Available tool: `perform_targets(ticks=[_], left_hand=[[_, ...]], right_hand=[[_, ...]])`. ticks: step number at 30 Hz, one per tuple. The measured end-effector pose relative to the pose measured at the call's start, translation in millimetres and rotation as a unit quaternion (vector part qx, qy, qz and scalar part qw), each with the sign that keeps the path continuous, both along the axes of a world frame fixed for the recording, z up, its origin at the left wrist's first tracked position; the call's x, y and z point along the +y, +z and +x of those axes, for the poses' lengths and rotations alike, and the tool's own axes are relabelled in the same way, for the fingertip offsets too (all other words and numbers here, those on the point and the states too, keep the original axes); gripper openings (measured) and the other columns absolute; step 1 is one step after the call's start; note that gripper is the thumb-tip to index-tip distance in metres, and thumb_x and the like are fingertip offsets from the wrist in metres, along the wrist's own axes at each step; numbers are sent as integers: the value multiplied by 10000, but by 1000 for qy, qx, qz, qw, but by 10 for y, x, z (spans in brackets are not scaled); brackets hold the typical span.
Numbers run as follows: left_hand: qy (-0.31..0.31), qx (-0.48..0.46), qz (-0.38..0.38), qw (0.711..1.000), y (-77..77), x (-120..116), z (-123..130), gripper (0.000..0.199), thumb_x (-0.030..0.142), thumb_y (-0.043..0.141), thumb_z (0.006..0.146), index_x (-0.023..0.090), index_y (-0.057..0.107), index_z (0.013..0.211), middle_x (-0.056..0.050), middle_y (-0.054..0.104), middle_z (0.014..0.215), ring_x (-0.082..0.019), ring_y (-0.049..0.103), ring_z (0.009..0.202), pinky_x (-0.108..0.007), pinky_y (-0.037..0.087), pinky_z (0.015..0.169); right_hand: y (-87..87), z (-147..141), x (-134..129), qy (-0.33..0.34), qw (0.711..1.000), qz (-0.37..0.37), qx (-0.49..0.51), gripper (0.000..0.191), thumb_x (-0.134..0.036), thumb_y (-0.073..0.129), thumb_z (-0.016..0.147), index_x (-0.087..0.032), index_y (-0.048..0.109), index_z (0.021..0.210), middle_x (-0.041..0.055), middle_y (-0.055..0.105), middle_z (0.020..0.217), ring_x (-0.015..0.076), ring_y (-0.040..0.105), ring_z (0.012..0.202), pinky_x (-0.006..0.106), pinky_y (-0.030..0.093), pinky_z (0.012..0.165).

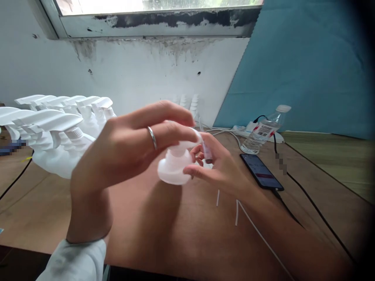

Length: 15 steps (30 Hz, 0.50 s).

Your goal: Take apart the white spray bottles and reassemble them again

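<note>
The white bottle (175, 168) is clamped at its right side by the right hand (219, 166), below the curved left hand (131, 142), whose closure I cannot tell.

Can see a milky, translucent bottle (175, 170), blurred, beneath the left fingers (177, 132), against the right thumb (199, 171); also a slim purplish piece (208, 154) by the right forefinger (215, 143).

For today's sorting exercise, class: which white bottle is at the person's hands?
The frosted bottle between the left hand and the right hand. The other white bottles, grouped farther left, wear trigger heads; this shows none.
</note>
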State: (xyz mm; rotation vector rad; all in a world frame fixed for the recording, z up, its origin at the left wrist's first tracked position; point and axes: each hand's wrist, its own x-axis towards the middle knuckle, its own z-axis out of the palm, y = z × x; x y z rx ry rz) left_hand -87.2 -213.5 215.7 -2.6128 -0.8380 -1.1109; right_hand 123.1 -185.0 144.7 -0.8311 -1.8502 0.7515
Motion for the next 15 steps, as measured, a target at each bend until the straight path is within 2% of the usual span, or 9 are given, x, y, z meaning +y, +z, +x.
perform_targets(ticks=[2,4,7,10,13,15], left_hand=[[-72,-17,38,997,-30,11,126,246,197,504,927,332,623,1095,70,599,1195,-159,629,1053,-316,556,903],[-103,-64,26,992,-59,91,209,344,201,573,892,325,546,1212,41,519,1316,-202,563,1160,-347,538,959],[-92,-146,-21,985,-132,308,255,577,345,667,834,335,394,1342,-24,383,1443,-252,481,1246,-370,516,978],[-87,-165,-57,981,-258,540,258,622,455,664,814,310,378,1347,-78,431,1394,-254,520,1190,-373,516,940],[-119,-118,-177,970,-389,648,314,594,483,652,811,281,419,1318,-83,547,1250,-222,580,1080,-346,524,882],[-143,-66,-283,946,-449,636,398,608,499,670,787,261,445,1299,-77,601,1162,-203,613,987,-315,532,813]], right_hand=[[60,-61,-93,-30,999,30,3,444,-383,822,634,-205,632,993,17,651,854,165,593,701,280,478,581],[80,-49,-142,-67,997,31,34,335,-370,800,667,-186,646,901,9,639,782,161,588,675,282,469,568],[117,67,-102,-98,983,-1,157,248,-345,776,704,-182,635,829,1,623,737,135,573,621,269,452,534],[215,200,22,-108,940,-40,321,313,-407,785,675,-178,599,777,-14,567,689,115,545,565,265,450,507],[324,257,101,-118,898,-30,423,357,-453,771,674,-166,560,698,-25,501,651,96,518,543,261,467,525],[365,253,101,-122,879,2,461,347,-431,757,702,-163,541,658,-30,475,639,82,503,541,245,469,537]])
